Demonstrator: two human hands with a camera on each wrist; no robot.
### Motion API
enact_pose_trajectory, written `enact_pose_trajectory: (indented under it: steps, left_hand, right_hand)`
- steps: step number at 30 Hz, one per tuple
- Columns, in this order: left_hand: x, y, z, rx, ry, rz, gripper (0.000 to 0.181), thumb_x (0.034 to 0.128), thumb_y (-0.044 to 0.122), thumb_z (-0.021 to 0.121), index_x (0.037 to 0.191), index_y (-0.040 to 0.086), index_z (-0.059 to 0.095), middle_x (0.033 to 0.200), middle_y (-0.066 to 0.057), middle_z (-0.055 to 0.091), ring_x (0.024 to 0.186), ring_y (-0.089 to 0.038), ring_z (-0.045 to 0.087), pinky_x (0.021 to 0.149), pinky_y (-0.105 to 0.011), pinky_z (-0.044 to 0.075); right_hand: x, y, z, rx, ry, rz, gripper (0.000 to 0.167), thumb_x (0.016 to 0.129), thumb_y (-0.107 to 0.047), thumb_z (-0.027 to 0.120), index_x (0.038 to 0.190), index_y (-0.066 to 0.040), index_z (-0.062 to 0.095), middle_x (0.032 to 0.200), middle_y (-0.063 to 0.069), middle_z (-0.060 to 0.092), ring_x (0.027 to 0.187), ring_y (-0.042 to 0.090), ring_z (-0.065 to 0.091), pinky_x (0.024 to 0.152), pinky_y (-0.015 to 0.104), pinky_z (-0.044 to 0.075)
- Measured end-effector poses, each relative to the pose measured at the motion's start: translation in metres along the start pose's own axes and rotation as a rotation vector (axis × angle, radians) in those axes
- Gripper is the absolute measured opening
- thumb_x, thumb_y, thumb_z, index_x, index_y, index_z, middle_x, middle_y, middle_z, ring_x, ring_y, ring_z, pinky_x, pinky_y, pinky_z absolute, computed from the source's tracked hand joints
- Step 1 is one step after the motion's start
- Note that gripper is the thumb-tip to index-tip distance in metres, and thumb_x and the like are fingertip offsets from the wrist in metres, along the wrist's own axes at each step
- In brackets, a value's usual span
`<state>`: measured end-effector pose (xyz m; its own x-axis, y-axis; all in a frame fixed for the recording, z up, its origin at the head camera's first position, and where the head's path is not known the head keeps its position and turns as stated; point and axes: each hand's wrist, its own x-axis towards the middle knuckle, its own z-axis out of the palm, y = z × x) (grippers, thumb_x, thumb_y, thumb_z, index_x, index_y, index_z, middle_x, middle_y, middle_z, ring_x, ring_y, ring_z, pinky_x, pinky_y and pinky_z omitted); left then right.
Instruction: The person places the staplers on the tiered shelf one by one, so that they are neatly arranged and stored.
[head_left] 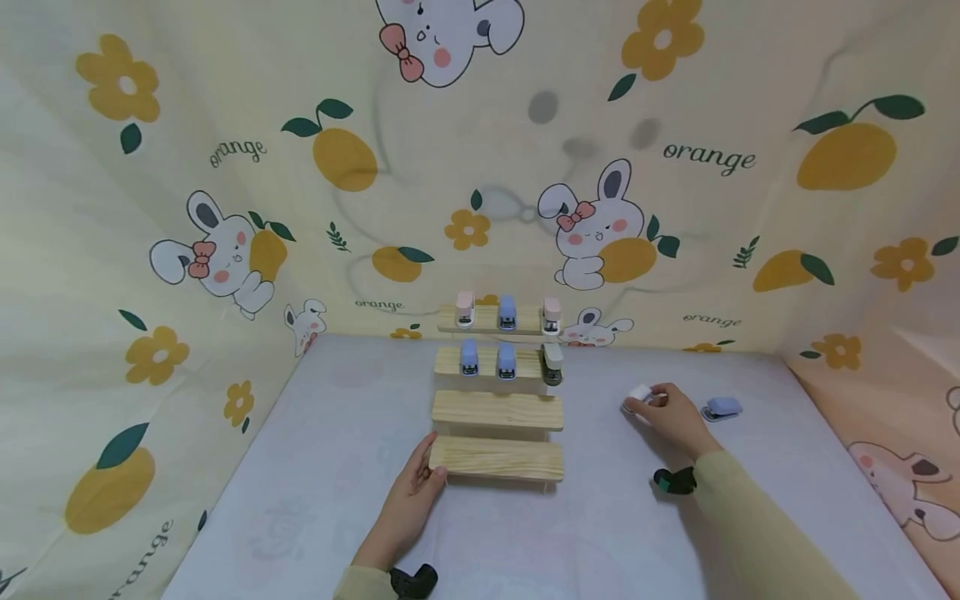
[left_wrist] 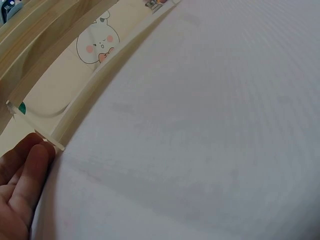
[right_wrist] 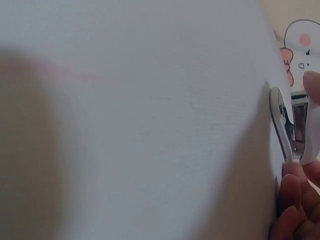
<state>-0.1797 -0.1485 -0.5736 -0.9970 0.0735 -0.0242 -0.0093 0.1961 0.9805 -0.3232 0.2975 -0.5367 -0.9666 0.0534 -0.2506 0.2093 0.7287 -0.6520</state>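
Observation:
A stepped wooden display rack (head_left: 497,460) stands mid-table with small staplers on its two upper steps. My left hand (head_left: 408,500) holds its lower left end, thumb at the front; in the left wrist view the fingers (left_wrist: 32,172) meet the rack's side piece (left_wrist: 37,125). Right of the rack, my right hand (head_left: 675,419) pinches a white mini stapler (head_left: 640,395) low over the table. The right wrist view shows this stapler (right_wrist: 284,125) side-on between thumb and fingers. Just right of that hand, a blue stapler (head_left: 723,407) lies on the table.
The top step carries a pink stapler (head_left: 465,308), a blue one (head_left: 507,312) and another pink one (head_left: 551,315). Below them sit two blue staplers and a pale grey one (head_left: 552,363). A printed cloth (head_left: 480,167) hangs behind the white-covered table (head_left: 300,500).

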Motion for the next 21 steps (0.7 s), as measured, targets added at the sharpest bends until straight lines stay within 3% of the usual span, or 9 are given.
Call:
enact_pose_trajectory:
  steps: [6, 12, 16, 21]
  left_hand:
    - [-0.001, 0.002, -0.001, 0.008, -0.006, 0.009, 0.066, 0.096, 0.047, 0.055, 0.153, 0.034, 0.024, 0.155, -0.002, 0.03, 0.138, -0.015, 0.032, 0.113, -0.034, 0.027]
    - [0.0, 0.003, -0.001, 0.015, -0.018, 0.016, 0.064, 0.0965, 0.047, 0.054, 0.152, 0.037, 0.024, 0.154, -0.001, 0.03, 0.139, -0.014, 0.031, 0.113, -0.034, 0.027]
    - [0.0, 0.002, -0.001, 0.016, -0.025, 0.018, 0.064, 0.0969, 0.046, 0.054, 0.152, 0.037, 0.023, 0.155, -0.002, 0.03, 0.139, -0.016, 0.031, 0.113, -0.035, 0.027]
    - [-0.001, 0.003, -0.002, -0.006, -0.021, 0.018, 0.064, 0.097, 0.044, 0.055, 0.153, 0.034, 0.024, 0.154, -0.003, 0.031, 0.139, -0.017, 0.032, 0.113, -0.035, 0.027]
  right_hand:
    - [-0.009, 0.0, 0.002, -0.03, 0.023, -0.056, 0.091, 0.082, -0.067, 0.063, 0.132, 0.006, 0.04, 0.13, 0.03, 0.046, 0.117, 0.043, 0.046, 0.096, 0.057, 0.043]
    - [-0.028, -0.001, 0.005, 0.021, 0.025, -0.102, 0.088, 0.082, -0.061, 0.067, 0.132, 0.005, 0.039, 0.124, 0.024, 0.052, 0.108, 0.034, 0.053, 0.083, 0.043, 0.052]
    - [-0.044, -0.009, 0.007, 0.044, 0.065, -0.187, 0.085, 0.082, -0.059, 0.069, 0.132, 0.004, 0.04, 0.122, 0.021, 0.054, 0.102, 0.029, 0.056, 0.075, 0.034, 0.051]
    - [-0.066, -0.031, 0.007, 0.054, 0.108, -0.303, 0.078, 0.081, -0.057, 0.07, 0.13, -0.003, 0.044, 0.116, 0.014, 0.055, 0.095, 0.025, 0.055, 0.069, 0.032, 0.05]
